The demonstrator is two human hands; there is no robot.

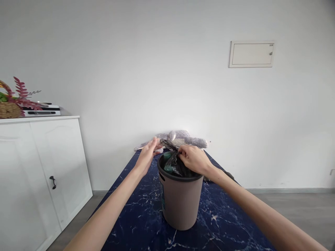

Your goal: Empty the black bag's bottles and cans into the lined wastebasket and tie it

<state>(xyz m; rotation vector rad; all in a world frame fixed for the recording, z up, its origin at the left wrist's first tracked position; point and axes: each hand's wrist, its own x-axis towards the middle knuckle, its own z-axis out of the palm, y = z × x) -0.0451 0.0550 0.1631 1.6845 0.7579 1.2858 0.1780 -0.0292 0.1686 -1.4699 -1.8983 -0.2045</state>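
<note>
A brown bin (181, 204) with a dark rim stands upright on the blue marbled table (141, 216). Inside it is a black plastic bag (176, 164), its gathered top pulled up above the rim. My right hand (193, 158) pinches the bag's neck over the bin. My left hand (148, 153) is at the twisted upper end of the bag, left of the rim, with its fingers partly curled. Some greenish material shows through or beside the bag. What lies deeper in the bin is hidden.
Grey plush items (196, 142) lie at the table's far end against the wall. A dark object (228, 174) is at the right edge, partly behind my right arm. A white cabinet (62, 157) stands at left, bearing a wicker basket (9, 110).
</note>
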